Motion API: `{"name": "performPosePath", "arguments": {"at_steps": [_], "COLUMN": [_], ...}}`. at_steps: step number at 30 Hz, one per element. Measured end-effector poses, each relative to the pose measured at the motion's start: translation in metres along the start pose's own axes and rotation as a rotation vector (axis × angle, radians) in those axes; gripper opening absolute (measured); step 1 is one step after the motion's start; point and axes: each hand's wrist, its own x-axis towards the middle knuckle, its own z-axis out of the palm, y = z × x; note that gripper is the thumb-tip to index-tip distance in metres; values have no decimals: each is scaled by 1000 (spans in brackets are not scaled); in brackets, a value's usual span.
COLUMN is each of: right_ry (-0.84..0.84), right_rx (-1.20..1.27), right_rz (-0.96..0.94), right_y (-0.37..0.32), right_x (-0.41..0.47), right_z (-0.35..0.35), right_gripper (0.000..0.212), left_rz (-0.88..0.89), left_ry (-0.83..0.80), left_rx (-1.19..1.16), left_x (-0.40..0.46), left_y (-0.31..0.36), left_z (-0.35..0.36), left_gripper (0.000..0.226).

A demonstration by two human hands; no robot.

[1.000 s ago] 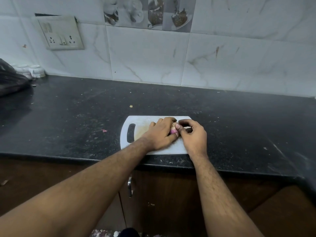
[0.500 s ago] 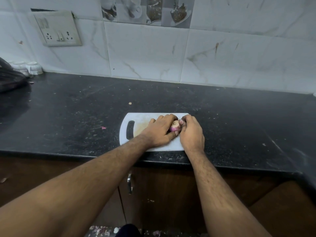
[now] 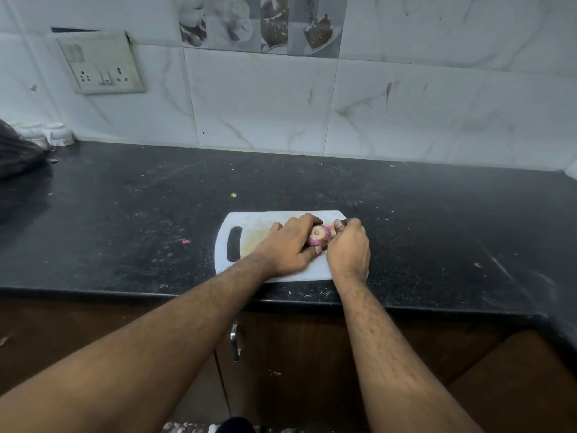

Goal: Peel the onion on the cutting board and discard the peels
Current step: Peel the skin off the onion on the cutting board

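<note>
Left hand [image 3: 288, 245] grasps the onion [image 3: 319, 235] on the cutting board [image 3: 246, 223]. Right hand [image 3: 348, 248] has closed in, fingertips now pinching skin at its side, so peeling is underway; no peels discarded yet.

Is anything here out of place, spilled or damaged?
Small scraps litter the countertop: a pink bit left of the cutting board, a tan crumb behind it. The switch plate hangs crooked.

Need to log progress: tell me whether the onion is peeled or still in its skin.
Still mostly in skin: the onion shows purple skin below a pale cut end, gripped between the left hand and right hand.
</note>
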Motion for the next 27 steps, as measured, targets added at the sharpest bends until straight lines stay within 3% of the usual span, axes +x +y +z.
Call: {"name": "performPosePath", "arguments": {"at_steps": [5,10,12,15,21,25,27], "right_ry": [64,143,88,17,-113,-91,-77], "right_rx": [95,410,373,254,304,322,336], "right_rz": [39,187,111,-29,-106,-136,-152], "right_y": [1,15,16,11,11,13,14], "right_x": [-2,7,3,-6,-5,-5,-4], "right_z": [-2,-8,-9,-8,-11,-7,-9], "right_gripper": [27,19,14,24,33,25,22], "left_rz": [27,-33,-51,-34,-31,-20,2], "left_ry": [2,14,20,39,75,69,74], "left_rx": [-12,-135,-158,-167,-140,-124,-103], "left_x": [-3,-5,-5,-7,-7,-5,-3], "left_y": [2,1,2,5,3,1,0], "left_z": [-2,-8,-11,-12,-8,-6,-6], "left_gripper": [43,43,44,44,47,65,59]}}
